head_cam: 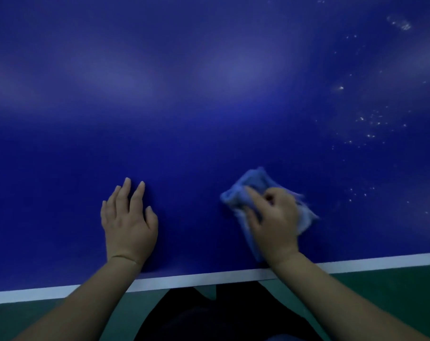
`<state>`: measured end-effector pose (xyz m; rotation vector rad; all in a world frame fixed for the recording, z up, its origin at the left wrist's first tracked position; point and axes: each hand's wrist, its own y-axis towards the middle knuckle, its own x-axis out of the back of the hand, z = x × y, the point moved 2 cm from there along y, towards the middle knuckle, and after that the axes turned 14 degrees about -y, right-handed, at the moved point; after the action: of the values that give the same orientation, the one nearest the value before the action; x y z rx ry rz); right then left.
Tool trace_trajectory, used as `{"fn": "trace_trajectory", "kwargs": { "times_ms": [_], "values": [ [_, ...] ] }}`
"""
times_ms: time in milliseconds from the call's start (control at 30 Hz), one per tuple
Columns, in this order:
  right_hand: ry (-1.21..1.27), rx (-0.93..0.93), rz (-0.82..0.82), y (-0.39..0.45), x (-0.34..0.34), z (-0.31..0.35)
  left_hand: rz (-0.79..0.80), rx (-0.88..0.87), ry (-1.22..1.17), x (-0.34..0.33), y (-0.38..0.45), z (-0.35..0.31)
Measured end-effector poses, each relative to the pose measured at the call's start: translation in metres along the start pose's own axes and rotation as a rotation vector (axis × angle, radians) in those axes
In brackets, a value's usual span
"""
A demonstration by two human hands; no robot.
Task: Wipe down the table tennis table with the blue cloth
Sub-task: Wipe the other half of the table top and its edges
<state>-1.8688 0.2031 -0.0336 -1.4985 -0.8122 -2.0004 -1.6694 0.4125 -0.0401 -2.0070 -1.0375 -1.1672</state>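
Clearly wiping is under way: the right hand [274,217] has its fingers [252,193] curled over the bunched, fuzzy cloth [243,190], pressing it to the smooth, matte blue bench [209,107]. Left hand [129,217] rests flat alongside, fingers straight. Pale specks [371,126] lie beyond and right of the cloth-holding fingers; the next stroke probably should reach there.

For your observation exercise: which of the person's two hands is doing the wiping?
The right hand, gripping the blue cloth on the table. The left hand only rests flat, fingers straight, holding nothing.
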Motion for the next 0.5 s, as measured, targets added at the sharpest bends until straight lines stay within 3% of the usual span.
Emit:
{"fn": "trace_trajectory", "kwargs": {
  "times_ms": [100,200,267,333,500],
  "values": [
    [0.01,0.154,-0.007,0.04,-0.004,0.019,0.0,-0.003,0.001,0.0,-0.001,0.001],
    [-0.06,-0.076,-0.062,0.059,0.004,-0.031,0.002,-0.007,-0.008,0.001,0.0,0.001],
    [-0.092,-0.298,-0.097,0.038,0.013,-0.066,0.003,-0.009,-0.014,0.001,0.0,-0.001],
    [-0.094,-0.387,-0.126,0.003,0.018,-0.066,0.0,-0.016,-0.019,0.001,0.0,-0.001],
    [-0.028,0.009,-0.062,-0.007,0.006,-0.008,0.01,-0.023,-0.026,0.001,-0.001,0.003]
  ]
}}
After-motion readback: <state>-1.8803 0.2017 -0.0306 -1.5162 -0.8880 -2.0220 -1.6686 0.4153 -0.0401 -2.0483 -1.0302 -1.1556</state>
